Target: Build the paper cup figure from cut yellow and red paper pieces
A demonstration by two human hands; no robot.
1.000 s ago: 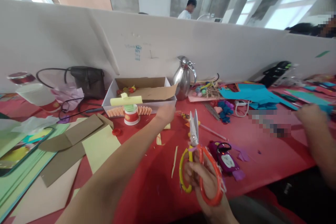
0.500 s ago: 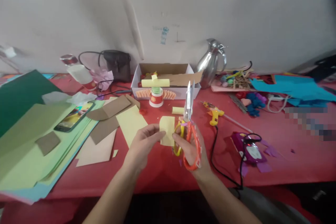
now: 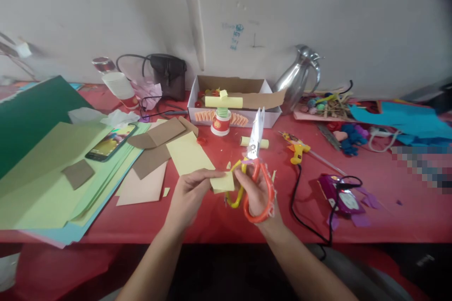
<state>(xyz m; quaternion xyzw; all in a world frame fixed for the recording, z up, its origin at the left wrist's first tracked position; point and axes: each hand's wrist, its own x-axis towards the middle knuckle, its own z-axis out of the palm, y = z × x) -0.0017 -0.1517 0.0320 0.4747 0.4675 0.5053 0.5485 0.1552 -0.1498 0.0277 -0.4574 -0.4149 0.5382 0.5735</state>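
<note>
A small piece of yellow paper [image 3: 222,182] is pinched at its left edge by my left hand [image 3: 189,195]. It looks folded or bent over, with its right edge at the fingertips of my right hand [image 3: 259,193]. Scissors [image 3: 257,138] with one orange and one yellow handle hang on my right hand, blades pointing up and away. Beyond my hands stands a red and white paper cup [image 3: 221,122] bearing a green folded strip, a yellow paper roll [image 3: 223,102] and orange pleated strips at its sides. Another yellow roll [image 3: 263,143] lies behind the scissors.
Left lie green sheets [image 3: 38,174], a phone [image 3: 111,142] and brown card [image 3: 155,138]. A shallow box [image 3: 240,117] stands behind the cup, a steel jug [image 3: 296,77] beside it. On the right are a yellow glue gun [image 3: 299,152], its black cord and a purple device [image 3: 341,195].
The yellow paper, upright and flat before, is now folded or tipped over and looks shorter. The scissors have turned slightly in my right hand. The whole view has shifted.
</note>
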